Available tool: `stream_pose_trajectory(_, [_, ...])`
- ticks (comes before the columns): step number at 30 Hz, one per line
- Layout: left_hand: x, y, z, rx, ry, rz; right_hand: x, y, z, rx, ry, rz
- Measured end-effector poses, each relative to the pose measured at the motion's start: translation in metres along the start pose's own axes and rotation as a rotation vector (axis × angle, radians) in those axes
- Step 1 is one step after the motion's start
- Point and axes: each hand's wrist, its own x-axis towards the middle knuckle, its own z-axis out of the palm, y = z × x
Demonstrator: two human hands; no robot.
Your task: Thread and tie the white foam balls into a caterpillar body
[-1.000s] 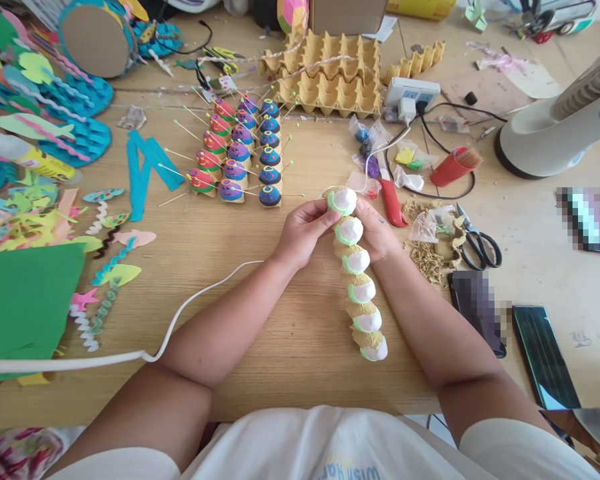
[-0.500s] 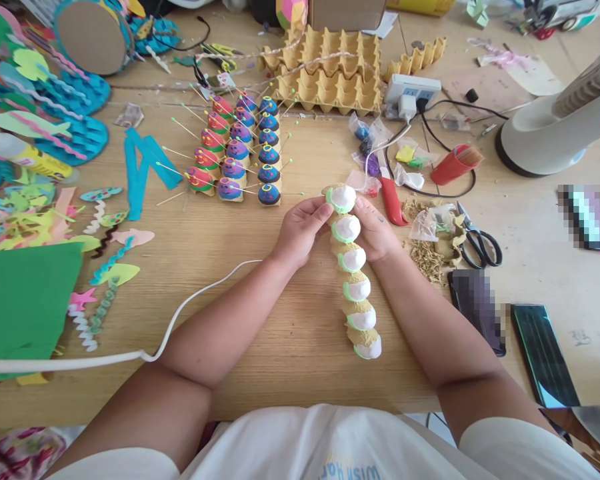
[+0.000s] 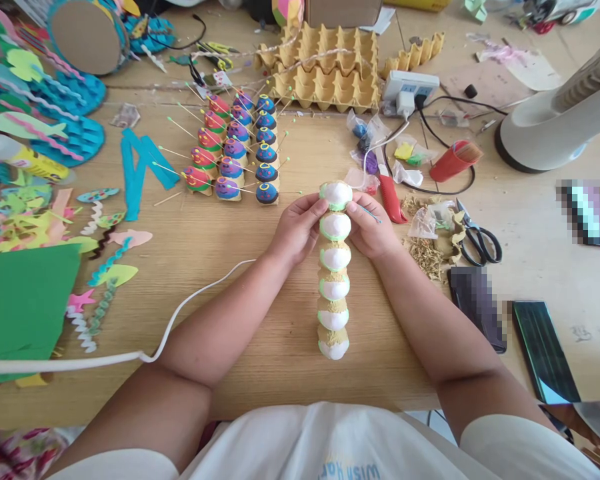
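Note:
A strip of egg carton (image 3: 335,259) hangs lengthwise towards me over the table, its row of humps capped in white with light green edging. My left hand (image 3: 297,228) pinches its far end from the left, thumb against the top hump. From the other side my right hand (image 3: 376,230) grips the same end, fingers closed. A thin blue stick (image 3: 371,214) lies across the right fingers; its inner end is hidden. Beyond my hands stand three painted carton strips: a red and green one (image 3: 209,139), a purple one (image 3: 235,148) and a blue one (image 3: 267,153).
Scissors (image 3: 480,233), carton scraps (image 3: 425,259) and a red cutter (image 3: 391,199) lie right. Egg trays (image 3: 325,67) and a power strip (image 3: 411,85) stand at the back. A white cable (image 3: 195,293) crosses by my left arm. Paper cutouts (image 3: 25,227) cover the left.
The strip's near end has swung left, so the strip now points straight towards me with its white humps facing up. Both hands keep hold of the far end; the blue stick shows more clearly.

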Motion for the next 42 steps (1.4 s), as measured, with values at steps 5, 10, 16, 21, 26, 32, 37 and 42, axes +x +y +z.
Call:
stream_pose_trajectory(5, [-0.004,0.002,0.006,-0.070,-0.017,0.018,0.001,0.005,-0.002,-0.114,0.066,-0.124])
stream_pose_trajectory(10, [-0.006,0.005,0.009,-0.100,-0.008,-0.009,0.001,0.006,-0.004,-0.155,0.019,-0.147])
stream_pose_trajectory(16, [-0.005,0.006,0.010,-0.025,0.049,-0.022,0.003,0.006,-0.007,-0.187,-0.019,-0.205])
stream_pose_trajectory(21, [-0.005,0.005,0.009,-0.009,0.045,-0.033,0.006,0.009,-0.012,-0.252,-0.011,-0.241])
stream_pose_trajectory(26, [-0.005,0.006,0.008,-0.038,0.033,-0.037,0.005,0.008,-0.012,-0.204,-0.048,-0.173])
stream_pose_trajectory(32, [-0.005,0.006,0.008,-0.020,0.006,-0.040,0.005,0.006,-0.011,-0.224,-0.024,-0.170])
stream_pose_trajectory(37, [-0.006,0.005,0.006,-0.031,-0.024,-0.006,0.003,0.003,-0.009,-0.122,-0.085,-0.064])
stream_pose_trajectory(42, [-0.005,0.005,0.006,0.044,0.044,-0.067,0.002,0.003,-0.006,-0.063,-0.042,-0.024])
